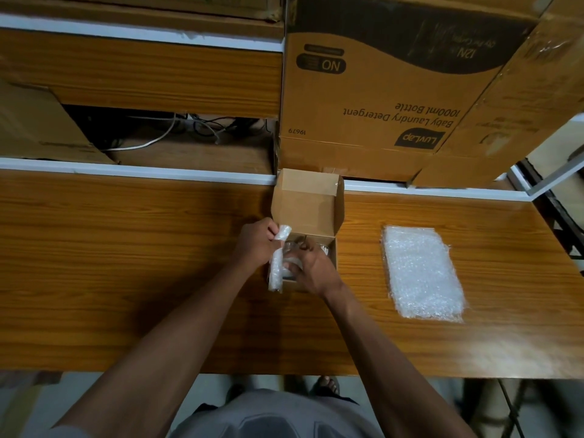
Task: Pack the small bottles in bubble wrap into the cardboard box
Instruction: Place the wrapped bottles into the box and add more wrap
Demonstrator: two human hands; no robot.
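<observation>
A small cardboard box [308, 205] stands open on the wooden table [126, 263], its lid tipped back against the rear ledge. My left hand [257, 241] holds a strip of bubble wrap [278, 260] upright at the box's left edge. Over the box's opening, my right hand [311, 268] grips a small clear bottle [292, 265] with its fingers curled down around it. Another clear bottle [325, 249] shows partly inside the box at the right; the rest of the inside is hidden by my hands.
A stack of bubble wrap sheets [422, 273] lies flat on the table to the right of the box. Large printed cartons [379, 90] stand behind on the raised ledge, with loose cables [158, 134] in a gap at the back left.
</observation>
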